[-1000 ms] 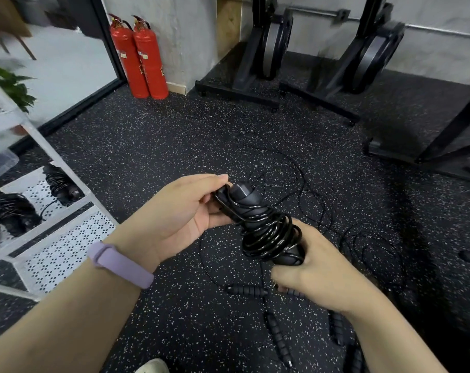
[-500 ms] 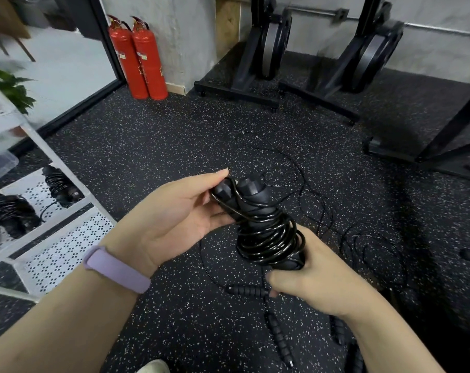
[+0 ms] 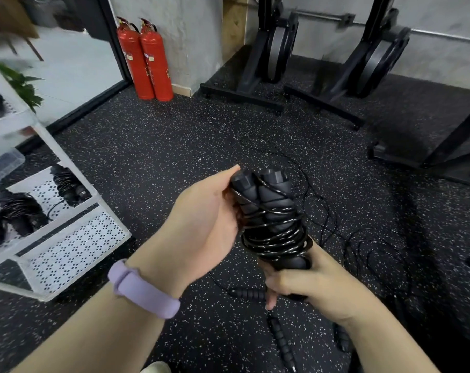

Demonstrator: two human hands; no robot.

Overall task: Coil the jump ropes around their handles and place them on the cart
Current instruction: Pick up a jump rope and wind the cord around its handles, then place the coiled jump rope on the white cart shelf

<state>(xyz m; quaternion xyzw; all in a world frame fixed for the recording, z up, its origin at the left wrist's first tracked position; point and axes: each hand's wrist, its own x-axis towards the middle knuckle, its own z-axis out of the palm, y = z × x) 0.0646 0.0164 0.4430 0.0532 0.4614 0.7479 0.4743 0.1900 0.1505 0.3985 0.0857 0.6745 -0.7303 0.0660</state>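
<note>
Black coiled rope (image 3: 275, 232) — two hands (image 3: 204, 227) (image 3: 317, 289), two handles (image 3: 266, 192).

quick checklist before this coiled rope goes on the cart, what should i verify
1. Rope wound round both handles: ok, the coiled jump rope has its cord looped round the paired handles.
2. Loose end tucked: cannot tell, the cord's end is not visible.
3. Grip: ok, the right hand grips the lower ends and the left hand holds the top.
4. Room on the cart: ok, bare perforated shelf beside the coiled ropes already on the cart.
5. All ropes done: not ok, loose ropes on the floor remain uncoiled.
</note>
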